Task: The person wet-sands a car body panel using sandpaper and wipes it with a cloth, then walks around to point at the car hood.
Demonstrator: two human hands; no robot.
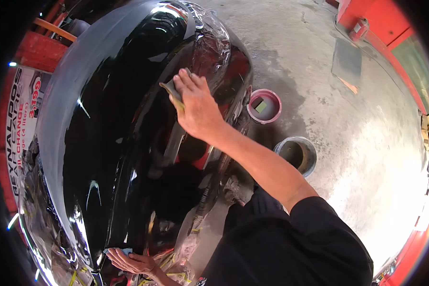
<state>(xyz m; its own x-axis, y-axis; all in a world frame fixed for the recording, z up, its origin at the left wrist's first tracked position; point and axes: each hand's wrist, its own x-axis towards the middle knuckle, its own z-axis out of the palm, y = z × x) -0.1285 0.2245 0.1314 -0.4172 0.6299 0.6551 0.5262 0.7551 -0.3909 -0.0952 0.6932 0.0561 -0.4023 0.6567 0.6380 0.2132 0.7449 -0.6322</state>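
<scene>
A glossy black car body panel [143,133] fills the left and middle of the view. My right hand [195,105] presses a folded greenish-brown sheet [169,89] against its upper part, with the fingers bent over the sheet. At the bottom left, my left hand [133,262] rests at the panel's lower edge, its fingers stretched out on a light blue piece [127,250] that is mostly hidden beneath them.
A pink basin [277,107] holding liquid and a green block stands on the concrete floor [352,128], with a grey bucket [312,151] below it. Clear plastic sheeting [219,52] covers nearby car parts. A printed banner [26,109] hangs at the left.
</scene>
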